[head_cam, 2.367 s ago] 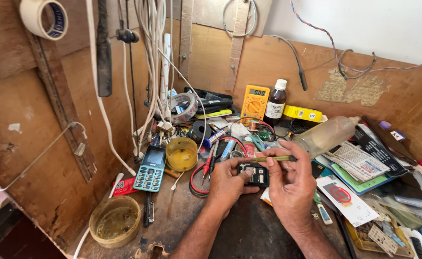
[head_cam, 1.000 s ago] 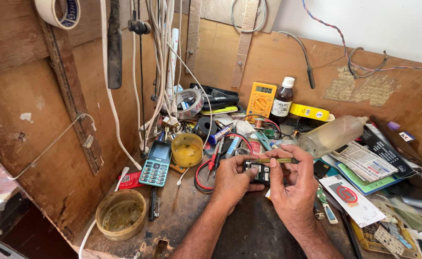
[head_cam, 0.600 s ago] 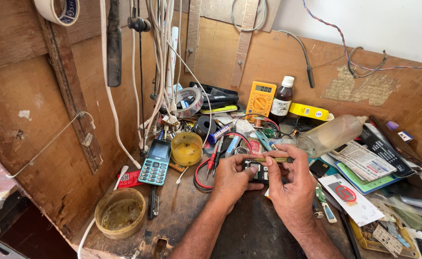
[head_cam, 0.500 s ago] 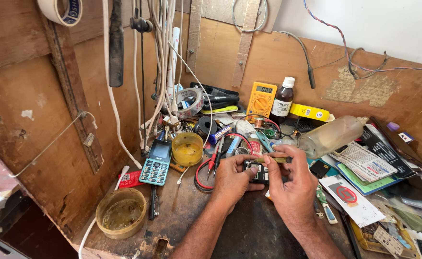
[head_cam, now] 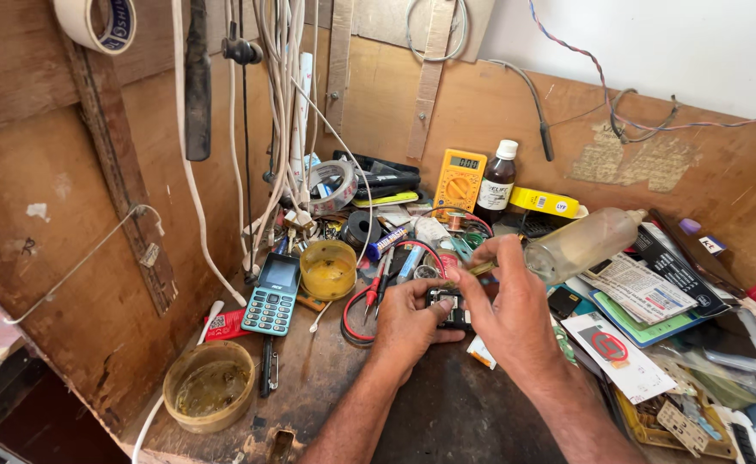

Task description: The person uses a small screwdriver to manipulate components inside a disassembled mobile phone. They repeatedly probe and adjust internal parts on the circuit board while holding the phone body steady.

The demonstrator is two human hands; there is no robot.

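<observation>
Black plastic, a small device (head_cam: 447, 309) with a pale window on its upper face, is pinched between the fingers (head_cam: 436, 302) of the left hand (head_cam: 408, 322), which are curled closed around its left and near edges. It is held just above the desk (head_cam: 447, 412), near the middle of the scene. The right hand (head_cam: 515, 314) is closed over its right side; between thumb and forefinger a thin tool with a yellowish handle (head_cam: 481, 267) is gripped, its tip directed down to the device. Whether the tip touches cannot be told.

Handling judgement: the device is likely light and rigid, with smooth and somewhat slippery casing. Exposed parts, if any, would be fragile. Hold is best taken at the side edges, away from the window and any opening. A flat pinch across the two long edges is judged most stable.

Outward from the hands: red and black probe leads (head_cam: 376, 292) lie just left of the left hand. A yellow round tub (head_cam: 328, 268) stands farther left, touching or just beside a teal keypad phone (head_cam: 272, 295). A shallow tin (head_cam: 209, 397) sits at the near left. At the far side stand a yellow multimeter (head_cam: 460, 179) and a dark bottle (head_cam: 497, 182) with a white cap. A clear plastic bottle (head_cam: 580, 245) lies on its side right of the hands, over loose papers (head_cam: 644, 288). White cables (head_cam: 288, 112) hang down the wooden back wall.
</observation>
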